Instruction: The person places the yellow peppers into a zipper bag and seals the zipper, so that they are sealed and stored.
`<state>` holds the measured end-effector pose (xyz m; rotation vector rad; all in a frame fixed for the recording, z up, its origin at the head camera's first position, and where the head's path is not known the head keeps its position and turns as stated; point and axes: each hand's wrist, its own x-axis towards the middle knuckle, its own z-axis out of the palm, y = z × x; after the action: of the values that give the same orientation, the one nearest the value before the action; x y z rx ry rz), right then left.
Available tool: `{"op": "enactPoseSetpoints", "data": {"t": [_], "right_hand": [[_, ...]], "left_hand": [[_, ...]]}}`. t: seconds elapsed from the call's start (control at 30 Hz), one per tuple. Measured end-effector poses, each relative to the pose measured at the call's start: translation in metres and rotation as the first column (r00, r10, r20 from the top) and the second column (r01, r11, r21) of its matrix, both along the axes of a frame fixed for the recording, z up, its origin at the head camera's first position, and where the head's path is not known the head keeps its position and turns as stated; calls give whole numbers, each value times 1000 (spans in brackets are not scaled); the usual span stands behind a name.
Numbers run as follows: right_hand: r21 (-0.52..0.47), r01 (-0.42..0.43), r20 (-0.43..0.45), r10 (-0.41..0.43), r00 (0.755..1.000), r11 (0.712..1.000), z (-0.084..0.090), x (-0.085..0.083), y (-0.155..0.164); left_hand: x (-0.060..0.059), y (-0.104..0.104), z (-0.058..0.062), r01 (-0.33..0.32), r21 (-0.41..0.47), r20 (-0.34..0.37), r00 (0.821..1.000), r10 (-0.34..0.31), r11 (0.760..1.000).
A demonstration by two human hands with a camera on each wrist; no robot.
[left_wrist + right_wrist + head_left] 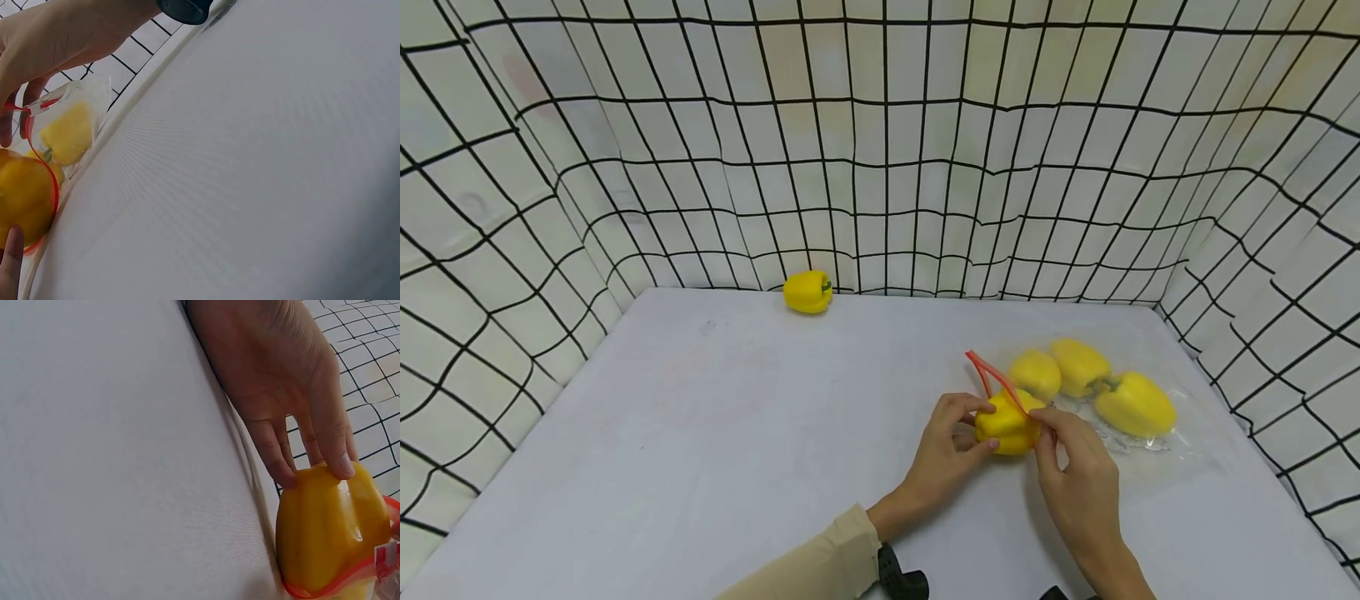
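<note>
My left hand (979,427) grips a yellow bell pepper (1009,427) on the white table, thumb below and fingers on top. In the right wrist view the fingertips (342,464) of that hand press on the pepper (325,531). My right hand (1043,422) pinches the red zip rim (992,377) of a clear plastic bag (1138,446), and the rim loops over the held pepper. Three more yellow peppers (1135,405) lie inside the bag. The left wrist view shows the red rim (55,187) around the pepper (22,194).
A single yellow pepper (808,292) lies at the far edge of the table (715,433), against the netted white wall (880,167). Netted walls close in the left, back and right sides.
</note>
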<state>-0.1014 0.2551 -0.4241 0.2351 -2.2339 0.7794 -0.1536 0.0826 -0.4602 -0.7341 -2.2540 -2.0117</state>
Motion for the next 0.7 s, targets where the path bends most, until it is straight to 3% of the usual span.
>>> {"op": "enactPoseSetpoints", "data": {"t": [0.17, 0.43, 0.7], "right_hand": [[-3, 0, 14, 0, 1000, 1000, 1, 0, 0], [9, 2, 1, -2, 1000, 1000, 1, -1, -1], [13, 12, 13, -12, 1000, 1000, 1, 0, -2]], "left_hand": [[3, -1, 5, 28, 8, 21, 999, -28, 1000], [10, -4, 25, 33, 12, -5, 999, -33, 999], [-2, 4, 7, 7, 16, 36, 999, -7, 1000]]}}
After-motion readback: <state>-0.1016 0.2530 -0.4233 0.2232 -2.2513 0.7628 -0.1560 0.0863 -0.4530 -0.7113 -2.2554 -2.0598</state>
